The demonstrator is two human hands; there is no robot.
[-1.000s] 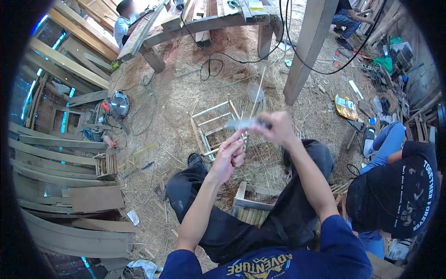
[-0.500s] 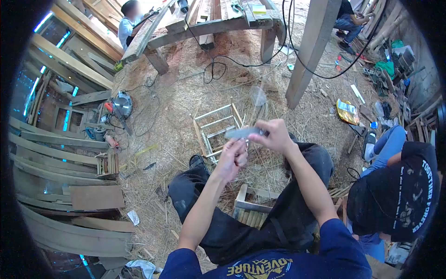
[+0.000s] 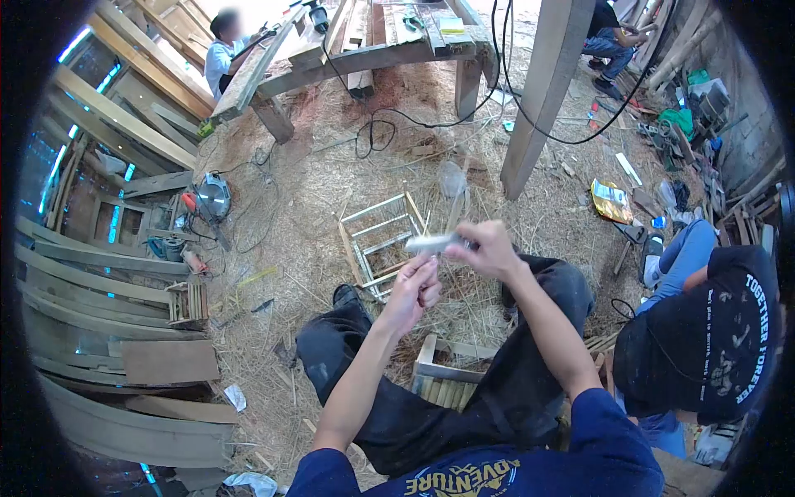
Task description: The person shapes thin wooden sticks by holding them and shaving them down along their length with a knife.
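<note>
Lit from the top, blown out to near white beyond the workbench point(image 3: 373, 62), then spreading softly and fairly evenly over the shaving-strewn floor point(image 3: 286, 203). Dimmer along the left, with bluish glare through wall slits point(image 3: 113, 224) and deep shadow beneath the stacked boards point(image 3: 141, 427). Glinting off the circular saw point(image 3: 214, 197). Smeared at the blade point(image 3: 429, 243) in the right hand point(image 3: 490, 250); sharp enough on the black T-shirt point(image 3: 662, 348) to read large white lettering. Bowed, fisheye-fashion, toward the rim, and vignetted to solid black in the corners.
</note>
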